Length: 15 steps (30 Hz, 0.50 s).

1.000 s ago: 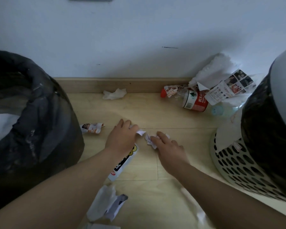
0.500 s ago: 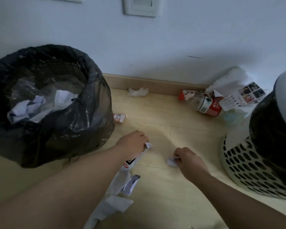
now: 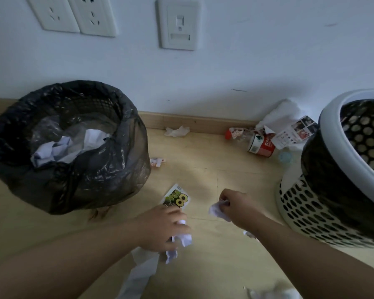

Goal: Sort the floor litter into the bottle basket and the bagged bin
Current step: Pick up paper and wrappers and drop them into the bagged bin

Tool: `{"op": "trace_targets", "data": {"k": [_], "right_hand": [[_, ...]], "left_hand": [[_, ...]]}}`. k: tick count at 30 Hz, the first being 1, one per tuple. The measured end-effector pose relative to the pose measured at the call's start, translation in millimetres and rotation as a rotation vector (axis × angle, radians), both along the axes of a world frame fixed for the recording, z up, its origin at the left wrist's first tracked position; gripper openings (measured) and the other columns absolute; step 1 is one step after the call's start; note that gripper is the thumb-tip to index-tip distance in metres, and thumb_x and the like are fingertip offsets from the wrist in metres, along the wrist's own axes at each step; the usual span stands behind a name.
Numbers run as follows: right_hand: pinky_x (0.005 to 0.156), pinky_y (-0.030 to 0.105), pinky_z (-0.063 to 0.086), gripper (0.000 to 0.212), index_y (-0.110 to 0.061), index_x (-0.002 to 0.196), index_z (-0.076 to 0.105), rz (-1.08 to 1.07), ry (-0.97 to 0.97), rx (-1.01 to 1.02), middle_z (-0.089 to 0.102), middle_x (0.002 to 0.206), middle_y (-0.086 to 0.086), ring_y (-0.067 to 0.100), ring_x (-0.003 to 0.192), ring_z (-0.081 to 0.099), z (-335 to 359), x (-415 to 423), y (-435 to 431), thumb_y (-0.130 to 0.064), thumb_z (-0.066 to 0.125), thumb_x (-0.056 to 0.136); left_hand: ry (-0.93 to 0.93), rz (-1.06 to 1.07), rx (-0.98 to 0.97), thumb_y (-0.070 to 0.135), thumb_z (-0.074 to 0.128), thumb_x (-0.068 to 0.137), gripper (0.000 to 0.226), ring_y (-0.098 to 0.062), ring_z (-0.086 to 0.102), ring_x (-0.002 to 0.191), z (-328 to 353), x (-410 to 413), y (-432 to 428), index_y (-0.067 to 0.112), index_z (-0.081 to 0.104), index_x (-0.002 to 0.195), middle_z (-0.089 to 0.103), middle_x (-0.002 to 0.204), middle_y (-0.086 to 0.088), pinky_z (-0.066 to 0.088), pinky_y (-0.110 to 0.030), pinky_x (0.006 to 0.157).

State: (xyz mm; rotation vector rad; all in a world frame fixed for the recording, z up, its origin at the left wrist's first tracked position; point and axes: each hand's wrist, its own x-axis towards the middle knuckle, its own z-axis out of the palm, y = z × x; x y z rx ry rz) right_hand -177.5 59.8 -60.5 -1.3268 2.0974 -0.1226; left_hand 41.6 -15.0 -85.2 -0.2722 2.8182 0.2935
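Observation:
The bagged bin [image 3: 125,117], lined with black plastic and holding crumpled white paper, stands on the floor at the left. A white perforated bottle basket [image 3: 311,203] stands at the right. My left hand [image 3: 162,229] grips crumpled white paper scraps [image 3: 185,238] low over the floor. My right hand [image 3: 238,209] pinches a small crumpled paper wad [image 3: 216,211]. A printed snack wrapper [image 3: 176,197] lies on the floor just beyond my left hand. A crushed bottle with a red label [image 3: 260,145] lies by the wall near the basket.
A white tissue [image 3: 177,131] lies at the skirting board. A small wrapper [image 3: 157,161] sits beside the bin. Crumpled paper and a printed leaflet [image 3: 289,126] pile up behind the basket. Long paper strips [image 3: 140,270] trail under my left arm. Wall sockets are above.
My left hand has drawn back off the snack wrapper and gathered paper scraps. My right hand holds its wad slightly higher. The view has tilted up, showing both containers more fully.

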Motion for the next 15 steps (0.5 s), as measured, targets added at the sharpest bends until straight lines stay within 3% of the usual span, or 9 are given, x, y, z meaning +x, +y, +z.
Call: {"op": "trace_targets", "data": {"k": [1, 3, 5, 7, 8, 10, 13, 15], "right_hand": [[0.057, 0.024, 0.037, 0.011, -0.026, 0.082, 0.048, 0.015, 0.005, 0.012, 0.055, 0.088, -0.004, 0.019, 0.082, 0.054, 0, 1, 2, -0.017, 0.044, 0.086], [0.058, 0.024, 0.037, 0.011, -0.026, 0.083, 0.048, 0.038, 0.007, 0.024, 0.054, 0.089, -0.004, 0.019, 0.083, 0.053, -1, 3, 6, -0.017, 0.043, 0.086], [0.058, 0.024, 0.036, 0.012, -0.027, 0.085, 0.050, 0.061, 0.013, 0.034, 0.052, 0.088, -0.005, 0.018, 0.082, 0.051, -2, 4, 7, -0.018, 0.042, 0.087], [0.062, 0.025, 0.037, 0.017, -0.026, 0.094, 0.056, 0.079, 0.023, 0.037, 0.051, 0.090, -0.005, 0.018, 0.083, 0.050, -3, 4, 7, -0.018, 0.042, 0.089], [0.065, 0.025, 0.037, 0.019, -0.023, 0.098, 0.058, 0.084, 0.030, 0.034, 0.051, 0.090, -0.005, 0.017, 0.084, 0.050, -4, 4, 7, -0.018, 0.042, 0.089], [0.067, 0.026, 0.037, 0.020, -0.021, 0.102, 0.058, 0.085, 0.034, 0.033, 0.050, 0.091, -0.005, 0.017, 0.084, 0.049, -3, 4, 7, -0.018, 0.042, 0.090], [0.063, 0.025, 0.037, 0.016, -0.024, 0.095, 0.056, 0.082, 0.016, 0.058, 0.050, 0.090, -0.006, 0.017, 0.083, 0.049, -1, 5, 7, -0.018, 0.041, 0.090], [0.058, 0.023, 0.036, 0.012, -0.026, 0.084, 0.049, 0.062, -0.004, 0.085, 0.052, 0.088, -0.006, 0.017, 0.081, 0.050, 2, 7, 7, -0.019, 0.042, 0.089]], "left_hand": [[-0.105, -0.028, 0.031, 0.041, 0.047, 0.082, 0.042, -0.020, 0.039, 0.130, 1, 3, 7, 0.031, 0.048, 0.123, 0.047, 0.135, 0.001, 0.040, -0.037, 0.102], [-0.235, -0.063, 0.030, 0.039, 0.054, 0.085, 0.053, -0.021, 0.013, 0.143, -2, 7, 12, 0.031, 0.038, 0.135, 0.025, 0.151, -0.002, 0.020, -0.041, 0.111], [-0.214, -0.084, 0.004, 0.038, 0.063, 0.079, 0.054, -0.023, 0.022, 0.140, -3, 8, 16, 0.031, 0.044, 0.129, 0.030, 0.148, -0.003, 0.028, -0.040, 0.107], [-0.199, -0.100, -0.044, 0.052, 0.077, 0.054, 0.051, -0.018, 0.056, 0.110, -6, 7, 17, 0.035, 0.060, 0.098, 0.058, 0.118, 0.004, 0.049, -0.028, 0.080], [-0.191, -0.117, -0.082, 0.058, 0.080, 0.041, 0.051, -0.012, 0.060, 0.090, -10, 6, 14, 0.036, 0.060, 0.082, 0.062, 0.099, 0.010, 0.049, -0.021, 0.065], [-0.167, -0.076, -0.109, 0.054, 0.084, 0.034, 0.047, -0.007, 0.056, 0.068, -24, 6, 8, 0.033, 0.057, 0.066, 0.058, 0.077, 0.013, 0.045, -0.016, 0.050], [-0.066, 0.015, 0.020, 0.032, 0.085, 0.051, 0.034, -0.011, 0.057, 0.062, -23, 1, 5, 0.026, 0.055, 0.065, 0.057, 0.070, 0.009, 0.046, -0.018, 0.046], [-0.066, 0.168, 0.098, 0.022, 0.063, 0.081, 0.010, -0.021, 0.057, 0.083, -12, -6, 7, 0.016, 0.055, 0.083, 0.062, 0.092, -0.003, 0.042, -0.026, 0.060]]}}
